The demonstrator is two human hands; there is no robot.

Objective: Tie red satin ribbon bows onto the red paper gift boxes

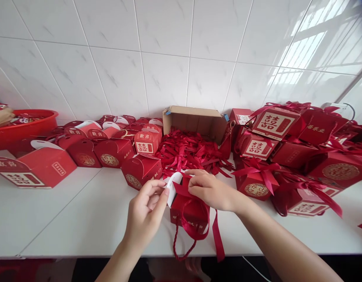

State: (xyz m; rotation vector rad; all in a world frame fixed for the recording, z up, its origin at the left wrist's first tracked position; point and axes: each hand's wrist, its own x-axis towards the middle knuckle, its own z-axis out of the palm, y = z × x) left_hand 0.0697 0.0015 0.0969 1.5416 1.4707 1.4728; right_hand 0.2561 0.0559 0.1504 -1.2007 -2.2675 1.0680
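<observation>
A small red gift box (190, 217) stands near the front edge of the white table, its top flaps partly raised. My left hand (150, 203) pinches a rounded flap (171, 188) whose white inner face shows. On the other side, my right hand (208, 188) has its fingers curled against the box's red top; part of its grip is hidden. A loose red ribbon (218, 239) loops down over the box front. Beside it a twisted red cord handle (175, 244) hangs past the table edge.
Behind my hands, a cardboard carton (195, 117) lies with red ribbons (188, 152) spilling out. Red boxes (113, 152) stand in rows at left, and ribboned boxes (257, 186) are piled at right. Far left, another person's hand (2, 116) reaches over a red basin (36, 129).
</observation>
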